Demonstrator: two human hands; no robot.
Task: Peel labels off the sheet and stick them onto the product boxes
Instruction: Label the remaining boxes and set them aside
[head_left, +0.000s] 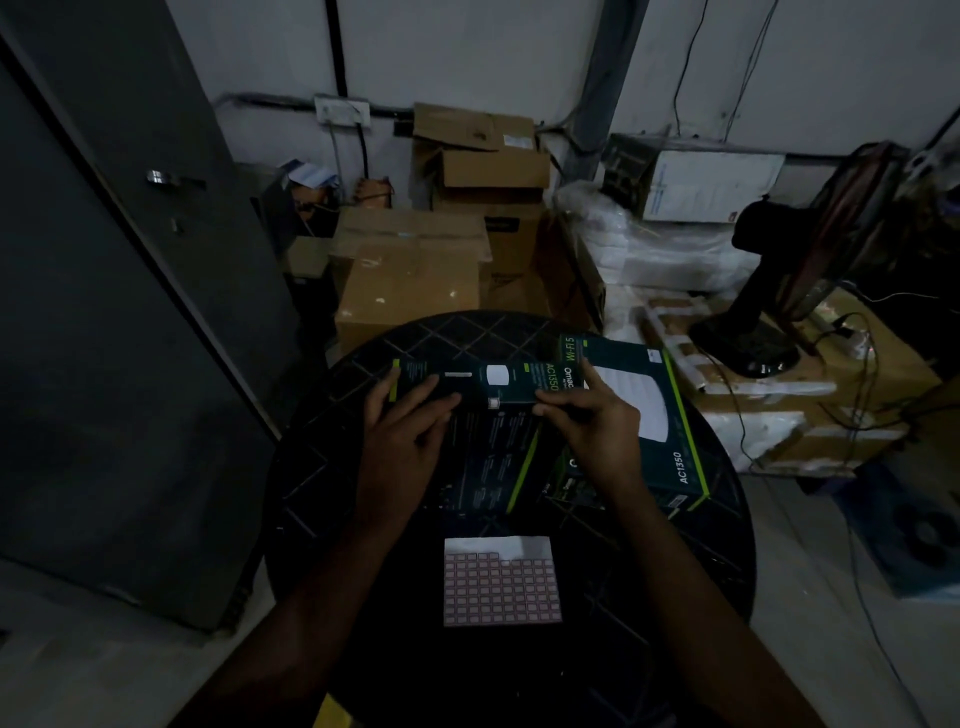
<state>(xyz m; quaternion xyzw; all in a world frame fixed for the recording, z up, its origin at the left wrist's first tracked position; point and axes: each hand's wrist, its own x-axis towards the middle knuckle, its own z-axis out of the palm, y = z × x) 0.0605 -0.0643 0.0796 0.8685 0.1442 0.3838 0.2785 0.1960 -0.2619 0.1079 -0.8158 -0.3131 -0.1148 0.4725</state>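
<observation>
Both hands, left (402, 431) and right (592, 415), gripped the dark green-edged cardboard box (483, 441) beyond the pink-gridded label sheet (502, 582); dimness risked crooked labelling.

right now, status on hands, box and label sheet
Left hand and right hand both gripping dark product box, tilted up. Label sheet flat on table, untouched. Second box close right.

A dark teal product box (483, 415) edged in lime green is seen, printed with white text and a white device picture. The second box (660, 415) is coloured alike, with a large white disc. The label sheet (502, 581) is white, gridded with pink-outlined labels. The table (691, 561) is black, crossed by a diamond lattice. Brown cardboard cartons (410, 275) are stacked behind.
</observation>
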